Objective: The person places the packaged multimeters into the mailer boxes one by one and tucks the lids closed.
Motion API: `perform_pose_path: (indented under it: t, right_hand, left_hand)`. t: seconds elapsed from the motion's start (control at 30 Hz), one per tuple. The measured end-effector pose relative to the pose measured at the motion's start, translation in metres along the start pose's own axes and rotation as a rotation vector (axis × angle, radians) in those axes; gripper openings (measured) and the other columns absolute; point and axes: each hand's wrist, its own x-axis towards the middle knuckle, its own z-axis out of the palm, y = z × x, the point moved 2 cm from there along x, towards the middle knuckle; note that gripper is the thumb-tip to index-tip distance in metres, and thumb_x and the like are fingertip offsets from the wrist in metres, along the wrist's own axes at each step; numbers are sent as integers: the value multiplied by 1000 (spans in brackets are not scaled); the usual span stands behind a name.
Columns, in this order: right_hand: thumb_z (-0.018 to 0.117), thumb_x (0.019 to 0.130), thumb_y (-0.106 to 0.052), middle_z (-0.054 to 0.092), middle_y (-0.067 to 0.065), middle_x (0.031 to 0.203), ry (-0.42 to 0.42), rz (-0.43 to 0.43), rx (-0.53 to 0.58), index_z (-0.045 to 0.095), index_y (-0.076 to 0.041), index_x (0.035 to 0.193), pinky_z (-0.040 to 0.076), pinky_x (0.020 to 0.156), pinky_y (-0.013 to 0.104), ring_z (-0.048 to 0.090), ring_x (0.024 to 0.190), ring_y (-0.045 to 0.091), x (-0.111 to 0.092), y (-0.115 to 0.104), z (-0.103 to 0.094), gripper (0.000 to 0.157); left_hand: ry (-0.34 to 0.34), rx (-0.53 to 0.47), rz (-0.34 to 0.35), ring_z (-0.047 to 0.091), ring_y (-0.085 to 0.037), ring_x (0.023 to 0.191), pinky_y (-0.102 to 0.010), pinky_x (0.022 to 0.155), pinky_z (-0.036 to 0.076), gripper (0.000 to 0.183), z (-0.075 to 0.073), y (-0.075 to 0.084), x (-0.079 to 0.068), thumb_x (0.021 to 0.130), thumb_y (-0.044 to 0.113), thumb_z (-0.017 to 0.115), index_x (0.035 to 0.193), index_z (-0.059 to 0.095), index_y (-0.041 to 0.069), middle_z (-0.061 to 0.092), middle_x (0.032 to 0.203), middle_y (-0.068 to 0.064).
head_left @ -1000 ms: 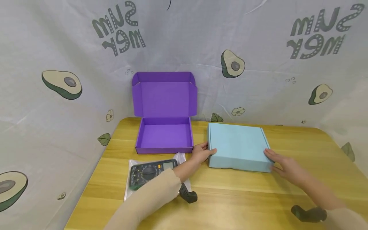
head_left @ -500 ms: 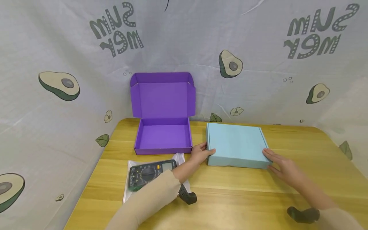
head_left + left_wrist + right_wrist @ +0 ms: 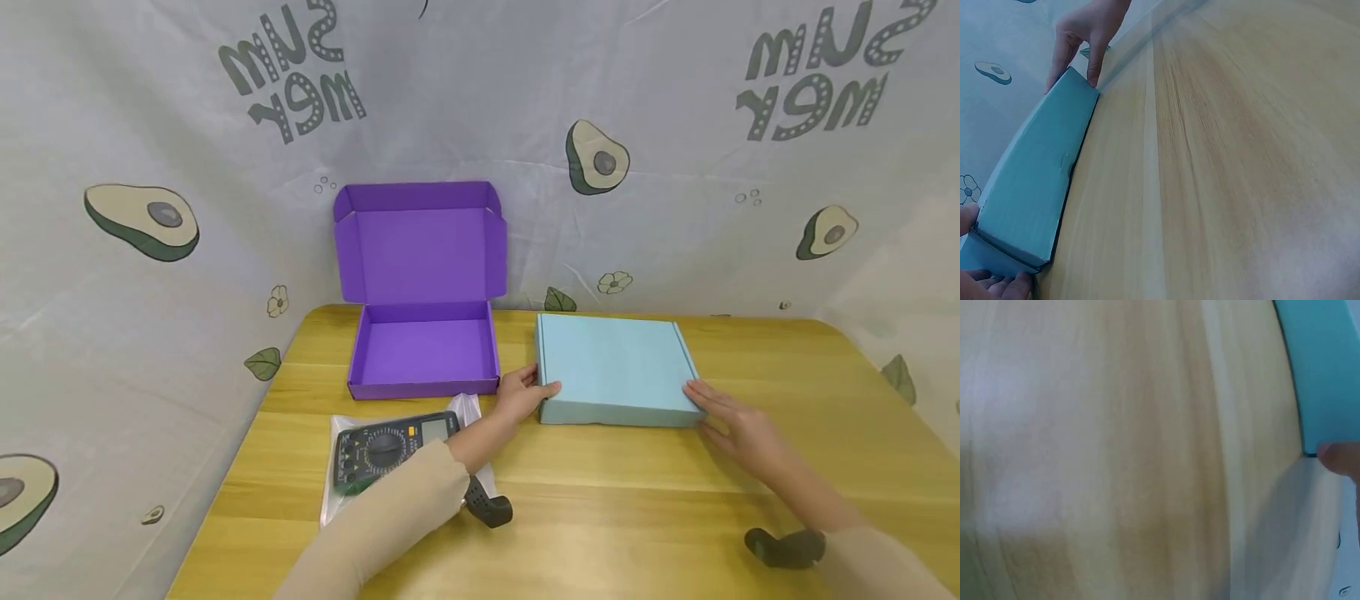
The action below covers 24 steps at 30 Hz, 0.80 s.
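Note:
A closed light blue cardboard box point(image 3: 617, 362) lies on the right half of the table, between my two hands. My left hand point(image 3: 517, 396) holds its left front corner, thumb on the front edge and fingers along the left side; the left wrist view shows these fingers curled against the box end. At the other end, my right hand point(image 3: 742, 425) grips the right front corner, its fingers on the upper side edge and the thumb point(image 3: 1338, 457) low at the front corner. The box's front face point(image 3: 1038, 169) shows in the left wrist view.
An open purple cardboard box point(image 3: 423, 392) stands left of the blue one, lid raised, with nothing inside. In front of it a black multimeter point(image 3: 367, 457) lies on a clear plastic bag point(image 3: 328, 492), partly under my left sleeve. A printed curtain point(image 3: 450, 100) hangs behind the table.
The blue box's right front corner has shifted slightly away from me, and my right hand has moved with it. My left hand keeps its place at the left corner. The view has tilted slightly.

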Motion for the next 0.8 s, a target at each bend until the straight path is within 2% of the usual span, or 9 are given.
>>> perform_pose_path:
  t: [0.07,0.23,0.37,0.5,0.6,0.63,0.7,0.73,0.8]
  right_hand:
    - [37,92,-49,41,-5,137,21,-4,8,55,-8,129,44,84,17,22,125,-13,0,0,1,58]
    - [44,89,-50,41,-6,138,17,28,13,53,-11,131,39,92,16,21,124,-15,-2,0,2,58]
    - [32,89,-56,45,0,138,36,32,7,52,-9,131,14,98,2,20,127,-14,-3,-2,6,66]
    - [33,92,-54,53,13,128,89,9,-1,56,-3,126,15,100,2,23,128,-11,-3,-3,8,66]
    - [35,91,-54,52,10,129,96,10,6,57,-3,125,17,99,1,25,128,-11,-2,-2,8,65]
    - [35,91,-54,50,7,130,90,12,11,57,-4,126,25,95,0,25,127,-12,-2,-1,8,64]
    - [37,91,-54,44,-1,133,58,17,39,55,-8,128,36,75,-3,50,103,-15,0,0,6,62]
    - [43,91,-51,41,-4,134,37,22,52,54,-10,130,37,63,-1,56,88,-12,0,2,5,58]
    - [62,86,-38,42,-4,132,2,21,62,55,-11,130,36,53,2,56,86,-13,1,3,3,51]
  left_hand:
    - [-1,8,4,46,-28,124,-33,100,41,63,0,1,0,81,18,72,134,45,0,51,132,-15]
    - [-6,9,5,46,-27,124,-32,100,40,64,-1,0,1,81,19,72,135,44,0,50,133,-15]
    - [-9,-3,5,45,-27,125,-33,101,39,64,0,-1,2,80,18,72,135,44,0,49,134,-15]
    - [-12,-18,16,45,-27,125,-32,101,40,64,0,-1,3,80,17,72,135,44,-1,49,134,-16]
    - [-11,-32,21,46,-27,125,-32,101,40,64,1,-1,3,80,17,72,135,43,-1,50,134,-16]
    - [-10,-37,22,46,-27,124,-32,101,40,64,1,-1,3,80,16,72,135,43,-1,50,133,-16]
    - [-8,-39,24,46,-28,124,-32,100,40,64,1,-2,3,81,16,72,135,43,-2,50,133,-16]
    - [-5,-35,26,46,-28,124,-32,100,40,64,0,-2,3,81,16,72,135,43,-2,50,133,-16]
    - [-4,-34,27,46,-28,124,-32,100,40,63,0,-3,2,81,16,72,135,43,-2,49,134,-17]
